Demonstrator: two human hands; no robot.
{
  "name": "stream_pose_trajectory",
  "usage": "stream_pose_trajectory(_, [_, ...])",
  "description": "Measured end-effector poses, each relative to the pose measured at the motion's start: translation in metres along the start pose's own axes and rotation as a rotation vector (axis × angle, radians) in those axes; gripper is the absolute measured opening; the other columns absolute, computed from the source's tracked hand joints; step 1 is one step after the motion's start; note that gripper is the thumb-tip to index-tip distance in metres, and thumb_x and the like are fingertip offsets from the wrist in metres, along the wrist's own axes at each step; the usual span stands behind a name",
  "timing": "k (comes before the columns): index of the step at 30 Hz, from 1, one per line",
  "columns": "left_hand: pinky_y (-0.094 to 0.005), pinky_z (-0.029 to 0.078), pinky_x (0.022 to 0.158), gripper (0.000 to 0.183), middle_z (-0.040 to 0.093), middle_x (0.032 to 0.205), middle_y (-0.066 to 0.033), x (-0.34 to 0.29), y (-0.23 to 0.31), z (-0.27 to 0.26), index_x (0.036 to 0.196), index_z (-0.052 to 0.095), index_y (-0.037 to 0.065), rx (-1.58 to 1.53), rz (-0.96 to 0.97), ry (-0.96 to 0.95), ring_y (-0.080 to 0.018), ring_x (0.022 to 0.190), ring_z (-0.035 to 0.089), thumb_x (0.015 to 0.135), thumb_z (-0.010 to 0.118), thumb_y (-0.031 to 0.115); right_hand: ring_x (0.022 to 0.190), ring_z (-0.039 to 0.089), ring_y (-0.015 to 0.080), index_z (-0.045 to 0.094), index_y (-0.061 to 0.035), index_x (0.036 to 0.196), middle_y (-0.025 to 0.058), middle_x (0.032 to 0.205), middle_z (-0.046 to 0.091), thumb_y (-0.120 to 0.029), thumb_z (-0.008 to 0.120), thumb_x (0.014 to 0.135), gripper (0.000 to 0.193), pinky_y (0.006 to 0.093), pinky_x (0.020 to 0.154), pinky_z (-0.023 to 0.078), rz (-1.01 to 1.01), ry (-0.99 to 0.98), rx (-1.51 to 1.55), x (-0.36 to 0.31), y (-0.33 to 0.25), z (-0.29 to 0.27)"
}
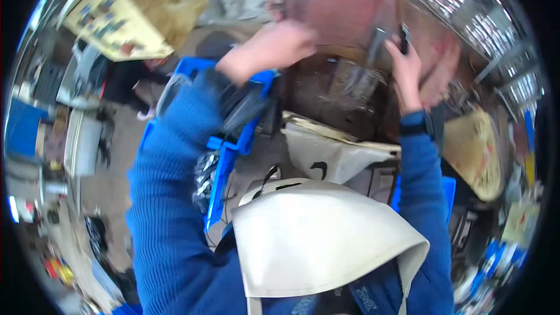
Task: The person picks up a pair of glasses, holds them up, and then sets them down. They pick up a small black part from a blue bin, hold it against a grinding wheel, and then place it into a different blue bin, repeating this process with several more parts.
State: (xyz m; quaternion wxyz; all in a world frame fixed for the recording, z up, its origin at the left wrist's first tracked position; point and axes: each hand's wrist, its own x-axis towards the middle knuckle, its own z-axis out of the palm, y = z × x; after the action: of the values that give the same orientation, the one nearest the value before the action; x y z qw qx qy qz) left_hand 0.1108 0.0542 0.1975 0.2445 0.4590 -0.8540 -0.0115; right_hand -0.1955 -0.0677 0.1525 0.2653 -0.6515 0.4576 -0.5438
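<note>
My left hand point(281, 44) is blurred and curled like a fist above the left side of the dark workbench; whatever it may hold is hidden. Across from it, my right hand point(406, 70) is closed around a small black object point(404, 38), its thumb pointing up along the near side. Left of that thumb stands a grey, flat metal piece point(374, 46), smeared by motion; I cannot tell whether it is fixed to the bench. Below it, between my hands, lies a pile of thin, shiny pieces point(359, 84) on the dark workbench point(309, 90).
Blue crates point(248, 128) stand by my left forearm, one with dark bagged material. A pale cloth point(332, 154) hangs over the bench's near edge. At far left is a cream board with small parts point(111, 29). A yellowish padded seat point(481, 154) stands right of my right arm.
</note>
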Motion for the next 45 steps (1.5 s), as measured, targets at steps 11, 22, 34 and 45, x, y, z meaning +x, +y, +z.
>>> stream_pose_trajectory(11, [-0.0302,0.052,0.068,0.018,0.068,0.079,-0.0093,-0.301,-0.009,0.077,0.102,0.07,0.004,-0.441,-1.226,0.51,-0.0164,0.071,0.066,0.086,0.065,0.009,0.1,0.06,0.042,0.064,-0.0059,0.115,0.0237,0.102,0.066,-0.057,0.056,0.087,0.059,0.0439,0.083,0.046,-0.176,-0.262,-0.741,0.058,0.021,0.038])
stream_pose_trajectory(22, [-0.0419,0.053,0.073,0.019,0.069,0.086,-0.0173,-0.341,-0.049,0.108,0.098,0.071,0.008,-0.086,-1.287,0.334,-0.0329,0.084,0.067,0.083,0.062,0.016,0.103,0.06,0.0395,0.064,-0.0118,0.118,0.0215,0.105,0.066,-0.056,0.055,0.089,0.054,0.0405,0.087,0.047,-0.073,-0.275,-0.848,0.096,0.065,0.033])
stream_pose_trajectory(34, [-0.0468,0.053,0.079,0.021,0.065,0.098,-0.0189,-0.336,-0.156,0.149,0.096,0.07,0.009,0.21,-1.257,-0.028,-0.039,0.093,0.063,0.082,0.057,0.016,0.104,0.061,0.0369,0.066,-0.0135,0.117,0.0206,0.105,0.067,-0.056,0.057,0.088,0.052,0.0394,0.088,0.046,0.017,-0.321,-0.84,0.097,0.061,0.032])
stream_pose_trajectory(45, [-0.0488,0.052,0.079,0.023,0.057,0.108,-0.0156,-0.345,-0.167,0.17,0.105,0.063,0.012,0.44,-1.219,-0.204,-0.0396,0.105,0.055,0.086,0.056,0.022,0.092,0.064,0.0375,0.069,-0.0093,0.106,0.0217,0.089,0.068,-0.05,0.061,0.087,0.046,0.0408,0.078,0.05,-0.09,-0.274,-0.804,0.068,0.035,0.04])
